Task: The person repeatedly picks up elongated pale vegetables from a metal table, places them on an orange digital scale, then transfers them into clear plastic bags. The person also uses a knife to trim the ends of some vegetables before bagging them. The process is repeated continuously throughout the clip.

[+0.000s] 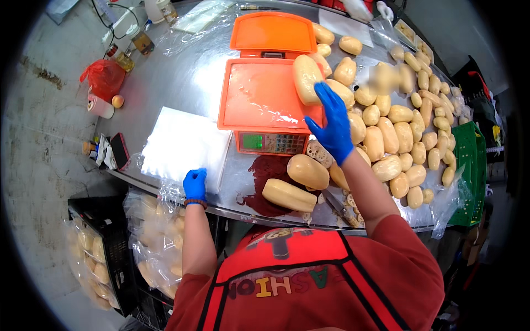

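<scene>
A peeled lotus root section [307,79] lies on the right part of the orange pan [261,93] of a digital scale. My right hand [332,124], in a blue glove, has its fingers extended and thumb apart, fingertips at the root's lower right side. My left hand [195,184], also gloved in blue, is curled at the near edge of a stack of clear plastic bags [184,142]; whether it pinches film is hidden. Two more lotus root sections, one plump [308,171] and one long [289,195], rest near the table's front edge, by a dark red patch.
Many lotus roots [403,136] cover the right side, beside a green crate [470,173]. A knife [340,209] lies near the front edge. A phone [119,151] and red bag [103,78] are left. Bagged roots [155,240] stand below. Another person's gloved hands [359,9] show at the far side.
</scene>
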`<action>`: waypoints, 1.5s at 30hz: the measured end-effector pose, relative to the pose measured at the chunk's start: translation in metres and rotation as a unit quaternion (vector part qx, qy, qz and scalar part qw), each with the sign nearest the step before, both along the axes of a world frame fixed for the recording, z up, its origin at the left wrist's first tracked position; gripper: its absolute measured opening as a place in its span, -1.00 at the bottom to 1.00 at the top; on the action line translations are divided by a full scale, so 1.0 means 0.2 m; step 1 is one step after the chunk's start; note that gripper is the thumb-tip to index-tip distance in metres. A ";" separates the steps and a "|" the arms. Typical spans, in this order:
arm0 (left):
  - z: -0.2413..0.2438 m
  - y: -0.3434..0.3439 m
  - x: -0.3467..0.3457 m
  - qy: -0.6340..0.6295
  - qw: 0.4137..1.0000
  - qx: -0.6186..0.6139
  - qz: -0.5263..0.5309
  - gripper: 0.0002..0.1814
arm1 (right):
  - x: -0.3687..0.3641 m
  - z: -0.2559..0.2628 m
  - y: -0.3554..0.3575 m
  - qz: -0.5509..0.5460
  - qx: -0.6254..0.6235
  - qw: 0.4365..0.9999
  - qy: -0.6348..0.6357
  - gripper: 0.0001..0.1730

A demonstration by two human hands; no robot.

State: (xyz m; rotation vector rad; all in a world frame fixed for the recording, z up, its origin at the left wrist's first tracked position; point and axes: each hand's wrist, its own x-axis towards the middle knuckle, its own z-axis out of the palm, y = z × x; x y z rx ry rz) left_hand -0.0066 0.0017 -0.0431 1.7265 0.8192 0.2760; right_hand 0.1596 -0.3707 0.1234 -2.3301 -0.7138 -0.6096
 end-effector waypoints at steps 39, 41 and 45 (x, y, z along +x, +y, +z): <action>0.55 -0.01 -0.01 -0.109 0.938 0.294 -0.146 -0.89 | -0.66 -0.12 0.69 0.249 0.348 0.681 0.595 -0.30; 0.56 0.02 0.00 -0.083 0.896 0.383 -0.209 -0.89 | -0.66 -0.09 0.64 0.273 0.286 0.759 0.518 -0.25; 0.65 -0.04 -0.01 -0.039 0.824 0.437 -0.359 -0.81 | -0.62 -0.10 0.57 0.291 0.385 0.714 0.507 -0.16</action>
